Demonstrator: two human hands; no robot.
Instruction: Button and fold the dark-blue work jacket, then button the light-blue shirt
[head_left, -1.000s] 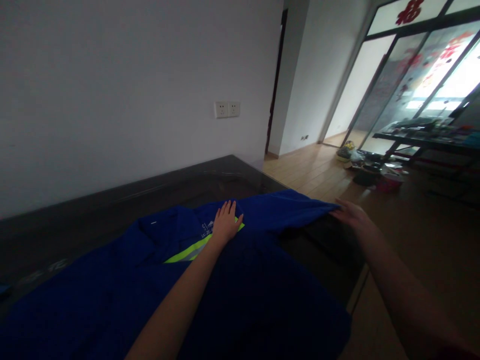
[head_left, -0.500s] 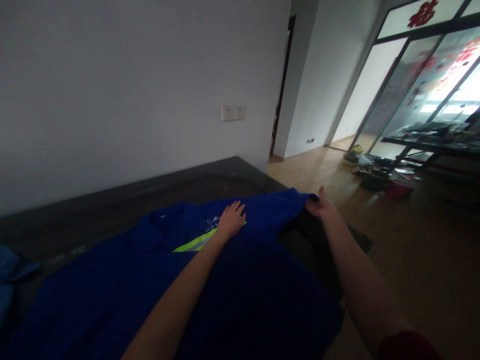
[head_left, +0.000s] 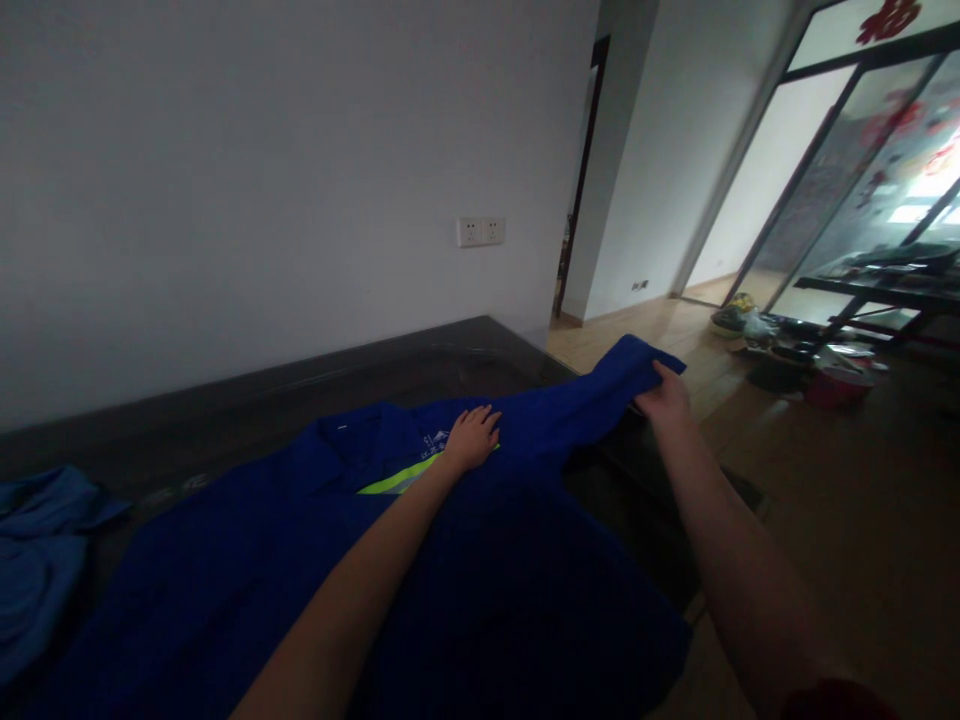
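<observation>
The jacket lies spread on the tabletop beneath the left hand, its body laid out; one sleeve is not down flat, its end pinched in the right hand's fingers. The left fingers rest flat, slightly parted. Deep blue, it shows a yellow-green stripe and white lettering just beside them.
</observation>
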